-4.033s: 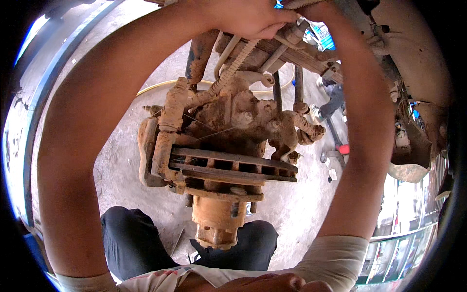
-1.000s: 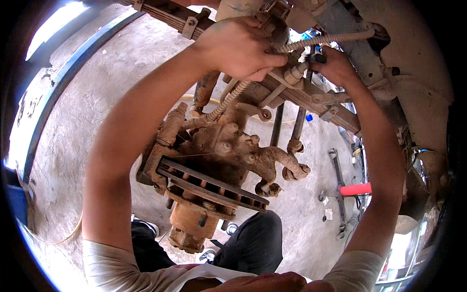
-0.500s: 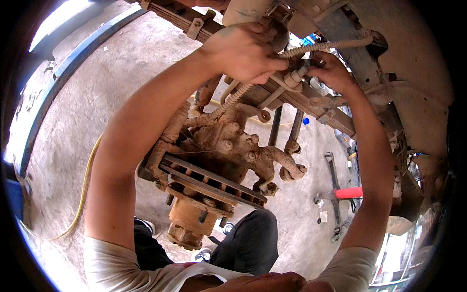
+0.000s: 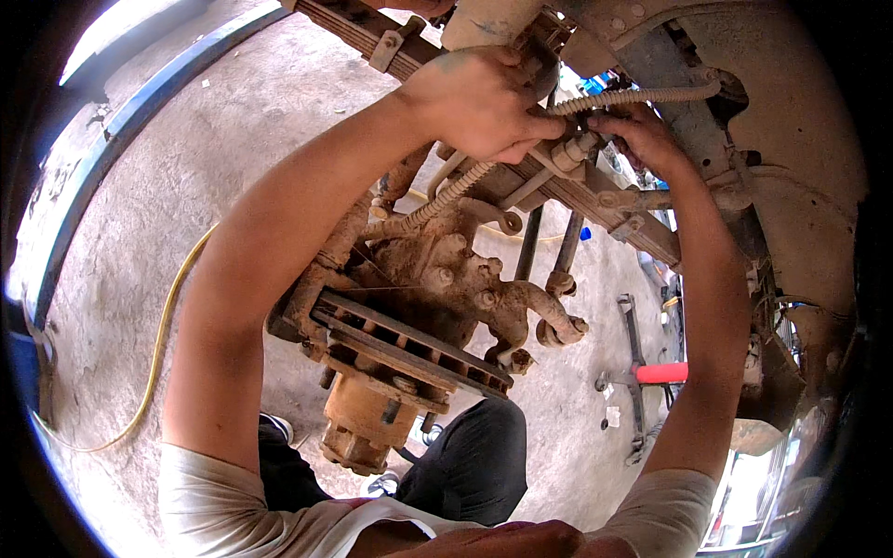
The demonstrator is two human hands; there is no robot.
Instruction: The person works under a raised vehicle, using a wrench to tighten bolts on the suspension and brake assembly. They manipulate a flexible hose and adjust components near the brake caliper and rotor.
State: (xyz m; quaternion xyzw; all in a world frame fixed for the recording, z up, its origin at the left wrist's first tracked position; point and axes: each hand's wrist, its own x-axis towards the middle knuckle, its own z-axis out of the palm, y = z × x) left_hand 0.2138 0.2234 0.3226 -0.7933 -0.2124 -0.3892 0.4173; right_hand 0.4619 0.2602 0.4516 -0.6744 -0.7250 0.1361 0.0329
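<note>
My left hand (image 4: 484,104) is closed, its fingers curled round a ribbed hose (image 4: 446,197) that leaves the fist on both sides. Below lies the rusty leaf spring (image 4: 586,203), with a bolt and nut (image 4: 569,153) standing up from it. Just beyond that bolt, my right hand (image 4: 644,138) pinches at a small dark part under the upper run of hose; what sits between its fingertips is hidden. Underneath both arms hang the rusty steering knuckle (image 4: 433,265), a vented brake disc (image 4: 409,344) and the wheel hub (image 4: 363,418).
The vehicle's frame and dusty underbody (image 4: 791,112) close in the right side. A wrench (image 4: 634,339) and a red-handled tool (image 4: 662,373) lie on the concrete floor (image 4: 139,279). At left a yellow hose (image 4: 167,335) curves along it near a blue rail (image 4: 158,98).
My right hand's fingers have shifted slightly beside the bolt, the forefinger now straighter. My left hand keeps its hold on the hose. The whole view has moved a little.
</note>
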